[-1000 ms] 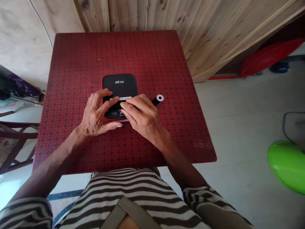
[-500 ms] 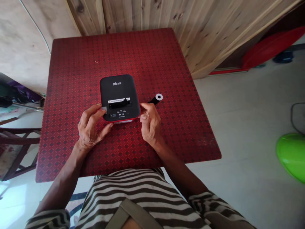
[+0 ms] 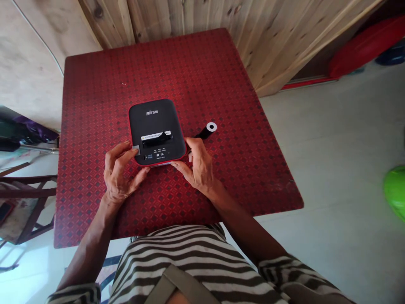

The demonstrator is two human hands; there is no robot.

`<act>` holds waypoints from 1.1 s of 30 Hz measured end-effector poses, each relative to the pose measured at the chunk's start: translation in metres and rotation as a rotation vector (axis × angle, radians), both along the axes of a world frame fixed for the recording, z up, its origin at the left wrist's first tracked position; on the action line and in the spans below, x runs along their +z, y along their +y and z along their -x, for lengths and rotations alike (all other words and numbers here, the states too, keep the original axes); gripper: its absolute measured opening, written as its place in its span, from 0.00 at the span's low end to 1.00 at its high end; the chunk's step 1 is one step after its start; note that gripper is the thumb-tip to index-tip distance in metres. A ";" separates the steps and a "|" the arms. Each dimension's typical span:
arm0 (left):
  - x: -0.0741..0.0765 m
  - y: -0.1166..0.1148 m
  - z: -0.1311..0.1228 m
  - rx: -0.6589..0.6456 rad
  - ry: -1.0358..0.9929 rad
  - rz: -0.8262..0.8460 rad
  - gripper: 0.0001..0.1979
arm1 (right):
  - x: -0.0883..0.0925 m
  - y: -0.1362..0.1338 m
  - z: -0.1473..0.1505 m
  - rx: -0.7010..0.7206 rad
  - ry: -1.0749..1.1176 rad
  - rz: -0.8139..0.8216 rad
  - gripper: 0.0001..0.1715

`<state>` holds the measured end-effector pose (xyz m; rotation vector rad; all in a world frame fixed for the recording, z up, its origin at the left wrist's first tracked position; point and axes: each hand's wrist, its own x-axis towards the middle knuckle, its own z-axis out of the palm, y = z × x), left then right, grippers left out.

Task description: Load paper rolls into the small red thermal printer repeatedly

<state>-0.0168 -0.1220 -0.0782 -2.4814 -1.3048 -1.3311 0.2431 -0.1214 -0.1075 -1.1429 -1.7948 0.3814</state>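
A flat black box-shaped device (image 3: 156, 122) with rounded corners and a red rim lies on the table. White lettering, a white label strip, a glossy black strip and small printed symbols mark its top. My left hand (image 3: 122, 171) grips its near left corner, fingers at the side by a small grey patch (image 3: 136, 150) and thumb at the front edge. My right hand (image 3: 199, 166) holds the near right corner, thumb along the front edge and fingers at the side. Just beyond the right fingers lies a short black cylinder (image 3: 207, 131) with a white ring-shaped end.
The red patterned table (image 3: 240, 169) stands against a wooden plank wall (image 3: 177, 19). A dark wooden chair (image 3: 28, 194) is at the left. On the floor at the right are a green rounded object (image 3: 395, 190) and a large red one (image 3: 363, 48).
My right thumb has moved left from the side onto the device's front edge. The left hand keeps its grip. The whole view has shifted and turned slightly.
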 end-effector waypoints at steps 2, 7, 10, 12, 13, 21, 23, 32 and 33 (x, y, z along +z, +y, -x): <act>0.000 0.001 -0.001 0.013 -0.002 -0.010 0.30 | 0.001 0.000 0.001 -0.004 0.004 -0.026 0.30; 0.001 0.002 -0.003 0.014 -0.041 0.030 0.27 | -0.001 0.001 0.001 -0.009 0.004 -0.021 0.31; 0.002 0.002 -0.004 0.014 -0.066 0.065 0.26 | -0.001 0.000 0.001 0.003 0.014 0.009 0.31; 0.001 0.002 -0.005 0.008 -0.086 0.090 0.25 | 0.000 0.000 0.000 0.007 0.017 0.037 0.32; 0.001 0.003 -0.005 0.002 -0.097 0.100 0.25 | 0.001 0.000 0.000 0.008 0.017 0.052 0.31; -0.008 0.004 -0.002 0.031 -0.050 0.072 0.25 | 0.012 -0.002 -0.005 0.004 0.057 0.031 0.29; -0.009 0.004 -0.002 0.039 -0.012 0.047 0.26 | 0.026 0.002 -0.007 -0.047 0.031 0.004 0.24; -0.007 -0.001 -0.007 -0.034 -0.038 0.035 0.33 | 0.084 0.091 0.030 0.301 -0.587 0.068 0.11; -0.008 -0.002 -0.007 -0.037 -0.030 0.035 0.34 | 0.082 0.101 0.036 0.326 -0.631 0.099 0.11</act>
